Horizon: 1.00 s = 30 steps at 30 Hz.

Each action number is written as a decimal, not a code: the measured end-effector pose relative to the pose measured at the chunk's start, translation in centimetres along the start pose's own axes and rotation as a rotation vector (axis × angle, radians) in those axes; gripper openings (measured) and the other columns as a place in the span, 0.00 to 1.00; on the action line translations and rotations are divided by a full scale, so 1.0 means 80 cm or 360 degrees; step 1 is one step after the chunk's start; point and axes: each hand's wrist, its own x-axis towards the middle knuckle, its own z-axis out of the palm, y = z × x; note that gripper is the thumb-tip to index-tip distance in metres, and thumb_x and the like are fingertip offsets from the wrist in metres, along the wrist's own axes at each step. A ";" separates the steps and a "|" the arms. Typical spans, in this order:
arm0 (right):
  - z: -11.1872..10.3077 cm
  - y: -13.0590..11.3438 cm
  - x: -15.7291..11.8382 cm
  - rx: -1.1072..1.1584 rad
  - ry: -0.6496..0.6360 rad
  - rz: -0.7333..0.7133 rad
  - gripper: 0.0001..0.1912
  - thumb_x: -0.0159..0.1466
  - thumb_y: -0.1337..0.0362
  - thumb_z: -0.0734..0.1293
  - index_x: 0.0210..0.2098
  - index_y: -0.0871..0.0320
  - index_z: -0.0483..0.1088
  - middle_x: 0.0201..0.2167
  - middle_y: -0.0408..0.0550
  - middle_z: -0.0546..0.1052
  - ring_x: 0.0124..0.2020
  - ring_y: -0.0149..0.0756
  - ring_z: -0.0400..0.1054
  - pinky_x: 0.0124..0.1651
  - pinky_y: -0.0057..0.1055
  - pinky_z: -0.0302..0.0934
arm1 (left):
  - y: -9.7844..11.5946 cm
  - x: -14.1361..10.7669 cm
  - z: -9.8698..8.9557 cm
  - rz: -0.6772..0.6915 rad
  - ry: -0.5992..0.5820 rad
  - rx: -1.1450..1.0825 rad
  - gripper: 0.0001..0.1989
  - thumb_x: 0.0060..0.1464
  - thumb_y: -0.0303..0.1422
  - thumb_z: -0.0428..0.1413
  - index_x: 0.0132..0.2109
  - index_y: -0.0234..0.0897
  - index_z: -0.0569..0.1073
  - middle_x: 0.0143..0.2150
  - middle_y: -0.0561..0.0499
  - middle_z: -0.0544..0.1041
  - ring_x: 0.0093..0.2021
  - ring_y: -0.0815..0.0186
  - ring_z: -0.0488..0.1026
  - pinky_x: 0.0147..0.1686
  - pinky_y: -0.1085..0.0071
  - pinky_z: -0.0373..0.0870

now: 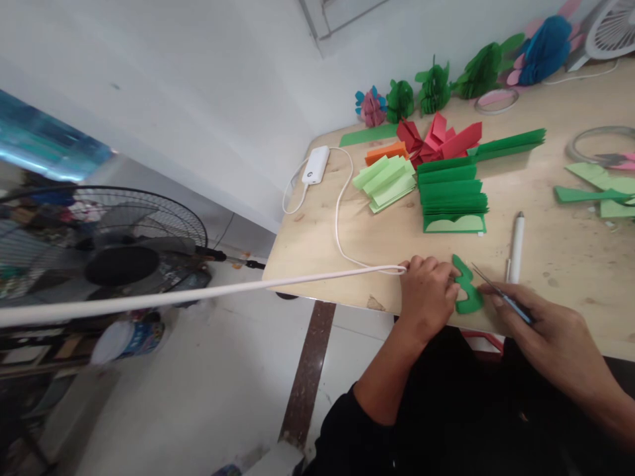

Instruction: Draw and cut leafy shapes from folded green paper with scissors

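My left hand (429, 291) is at the table's near edge, with its fingers curled and the fingertips on a green paper cutout (469, 301) with curved edges. In my right hand (546, 330) is a thin pointed tool with a blue handle (516, 309); its exact kind is hard to make out. Its tip points up and left, just beyond the cutout, and my right fingertips are close to the paper's right side. A white pen-like stick (516, 248) lies a little above my right hand. Folded dark green paper strips (451, 192) are stacked beyond both hands.
Light green folded paper (389, 182), red folded paper (446, 139) and a white power bank (316, 165) lie farther back. Its white cable runs toward my left hand. Paper decorations (434, 86) line the wall. A tape roll (496, 101) and a small fan (612, 33) stand right; a floor fan (124, 264) is left.
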 end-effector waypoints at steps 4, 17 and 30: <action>-0.002 -0.002 0.000 -0.0035 -0.0014 -0.0007 0.19 0.64 0.47 0.62 0.39 0.50 0.80 0.29 0.44 0.84 0.24 0.43 0.77 0.25 0.35 0.65 | 0.000 0.001 -0.001 -0.0014 -0.0013 -0.0010 0.05 0.62 0.35 0.58 0.44 0.45 0.78 0.45 0.53 0.78 0.51 0.58 0.68 0.59 0.58 0.57; 0.005 -0.005 0.006 -0.0031 0.0012 -0.0036 0.19 0.63 0.49 0.62 0.41 0.51 0.80 0.27 0.44 0.84 0.26 0.45 0.78 0.26 0.35 0.67 | 0.001 0.001 -0.001 -0.0007 -0.0010 -0.0011 0.06 0.62 0.34 0.58 0.45 0.45 0.78 0.45 0.52 0.79 0.51 0.58 0.69 0.59 0.59 0.57; 0.002 -0.003 0.006 -0.0039 -0.0043 0.0045 0.22 0.64 0.46 0.63 0.42 0.53 0.80 0.30 0.47 0.85 0.28 0.44 0.79 0.28 0.34 0.69 | 0.002 0.003 -0.003 -0.0015 -0.0023 -0.0011 0.06 0.63 0.34 0.57 0.45 0.45 0.78 0.44 0.53 0.79 0.51 0.58 0.69 0.59 0.58 0.57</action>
